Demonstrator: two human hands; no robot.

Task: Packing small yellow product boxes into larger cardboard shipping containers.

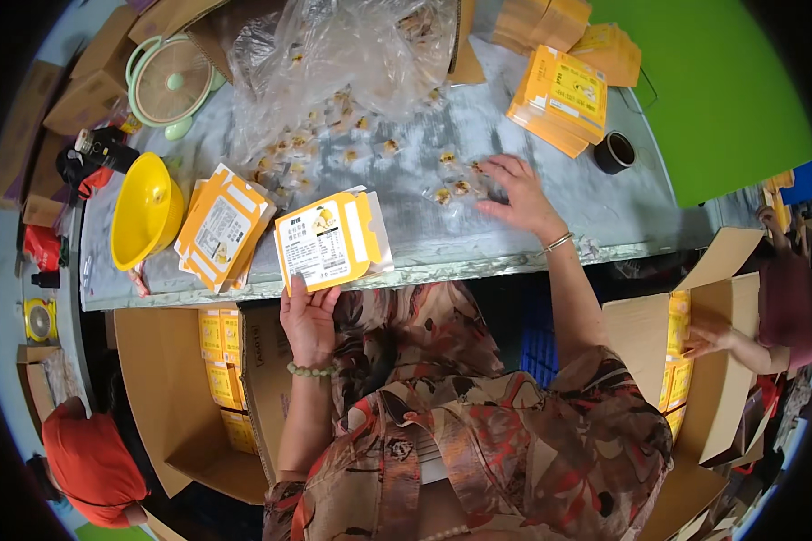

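My left hand (pixel 310 323), at the table's near edge, pinches the lower edge of a yellow-and-white carton (pixel 356 236) that has a printed label and side flaps. My right hand (pixel 520 197) is lowered over the table with its fingers apart. Its fingertips reach a few small wrapped pieces (pixel 460 187), brownish-yellow in transparent film; whether it touches one I cannot make out. More wrapped pieces (pixel 289 149) lie scattered farther left, below a large transparent plastic bag (pixel 343 63). A stack of similar flat cartons (pixel 221 227) rests left of the held one.
A yellow bowl (pixel 150 212) and a green-rimmed round lid (pixel 173 83) are at the left. Orange carton stacks (pixel 564 95) and a dark cup (pixel 614 153) stand at the far right. Cardboard boxes (pixel 189 397) with yellow packs flank me; a person's hand (pixel 711 337) reaches into the right one.
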